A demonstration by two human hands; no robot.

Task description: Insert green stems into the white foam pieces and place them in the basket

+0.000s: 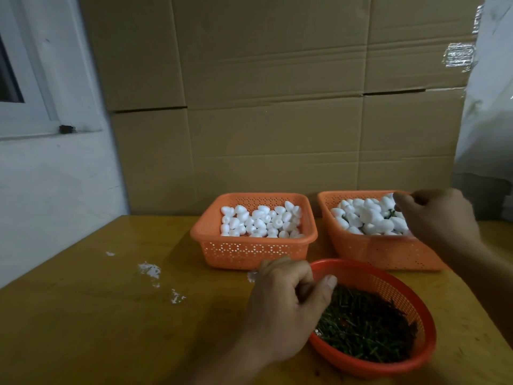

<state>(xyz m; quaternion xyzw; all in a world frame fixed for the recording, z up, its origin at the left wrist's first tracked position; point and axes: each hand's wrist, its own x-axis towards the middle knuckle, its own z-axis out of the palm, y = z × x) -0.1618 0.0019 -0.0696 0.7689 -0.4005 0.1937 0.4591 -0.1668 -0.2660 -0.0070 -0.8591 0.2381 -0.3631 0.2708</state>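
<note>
1. Your green stems [363,326] are piled loose in the round red colander [399,287] at the near right of the worktop [97,315].
2. The white foam pieces sit in two orange baskets at the back: the left basket [249,251] holds plain ones [261,220], and the right basket [369,251] holds a heap [366,215] with bits of green poking out between them.
3. Your left hand [288,304] is at the colander's near-left rim, fingers curled and thumb pressed toward them right over the stems. Can't tell if you've actually got a stem pinched in there, it's hidden.
4. Your right hand [435,215] is over the far right corner of the right basket, fingers curled down onto the foam heap. Can't see whether it's holding a piece either.
5. White foam crumbs [150,269] are scattered on the worktop left of the baskets.
6. Behind everything there's a wall of stacked cardboard boxes [277,93], with a window frame [33,87] off to the left and plastic sheeting [488,93] on the right.
</note>
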